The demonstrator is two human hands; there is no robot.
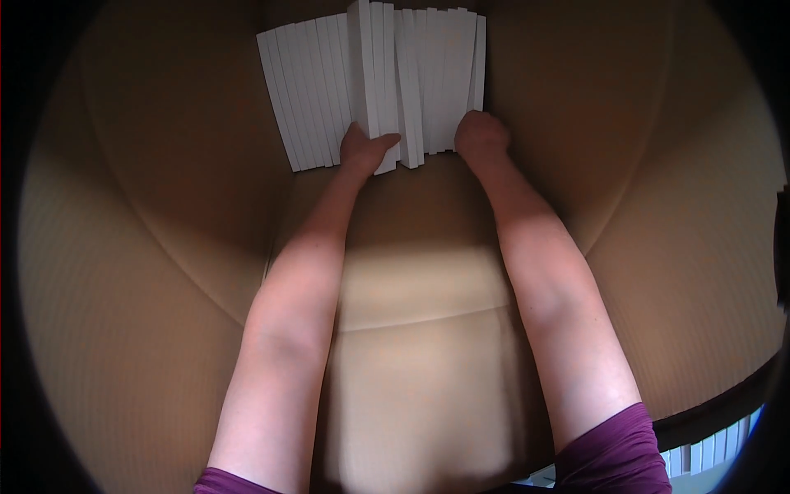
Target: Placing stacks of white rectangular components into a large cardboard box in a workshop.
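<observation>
A row of slim white boxes or slabs stands on edge, packed side by side at the far end of a deep cardboard box. Around the near edges of a few middle ones, which stick out and up from the row, my left hand is closed, with its thumb to their right. My right hand is a fist against the row's right end. Its fingertips are hidden, so whatever it may grip does not show.
Tall brown cardboard walls rise on the left and right, close to my forearms. A creased cardboard panel lies below and between my arms. Past the box's dark rim at lower right, more white pieces stand in a row.
</observation>
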